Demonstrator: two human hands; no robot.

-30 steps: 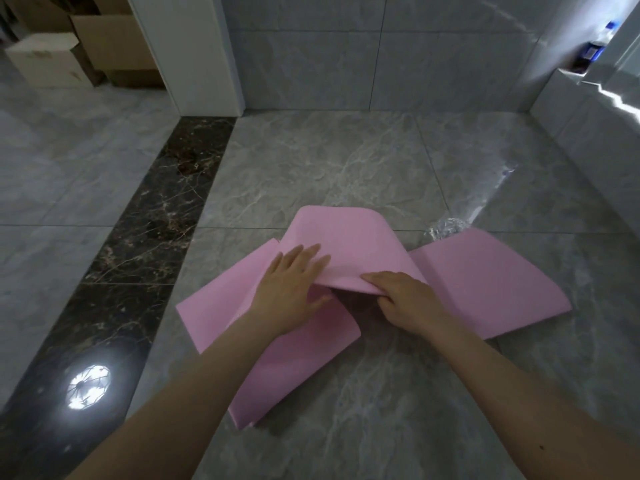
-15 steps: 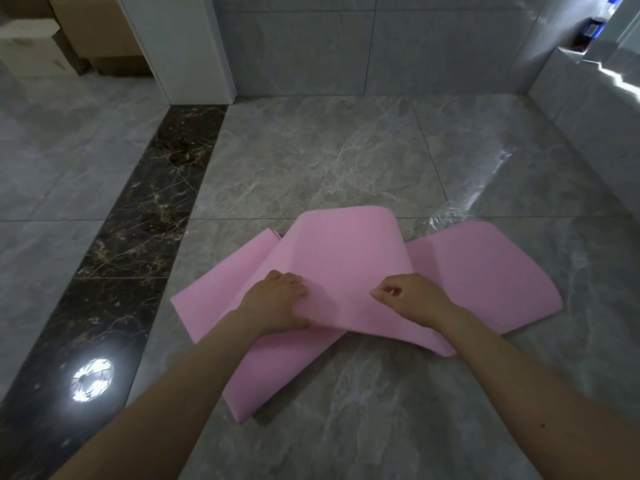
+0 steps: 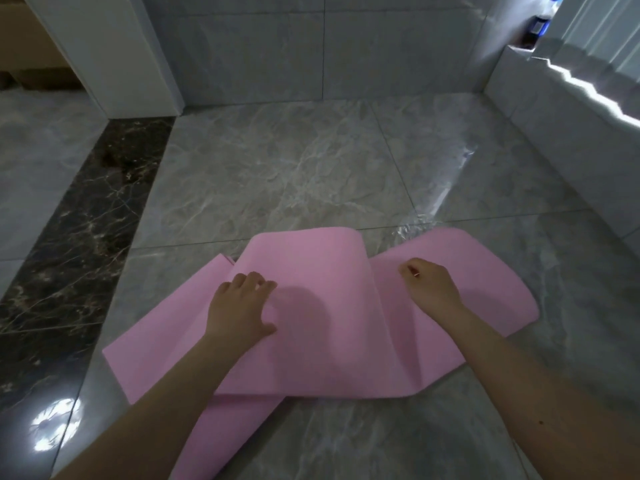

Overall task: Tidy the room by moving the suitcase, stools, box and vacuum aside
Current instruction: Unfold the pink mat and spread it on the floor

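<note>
A pink foam mat [image 3: 322, 341] lies on the grey marble floor, with its middle flap folded over toward me on top of the lower layers. My left hand [image 3: 239, 306] presses down on the left side of that flap, fingers bent and slightly apart, holding nothing. Over the mat's right-hand sheet is my right hand [image 3: 429, 289], fingers curled in, with nothing seen in them. No suitcase, stool or vacuum is in view. Brown cardboard boxes [image 3: 31, 64] show at the far top left behind a white pillar.
The white pillar [image 3: 114, 53] stands at the back left, beside a dark marble floor strip [image 3: 86, 220]. A tiled wall closes the back. A low tiled ledge [image 3: 568, 109] runs along the right, with a blue-capped bottle [image 3: 538, 22] on it. Crumpled clear plastic [image 3: 415, 230] lies behind the mat.
The folded flap has been drawn toward me and laid flatter over the mat. Both hands let go of its edge; the right one moved onto the right sheet.
</note>
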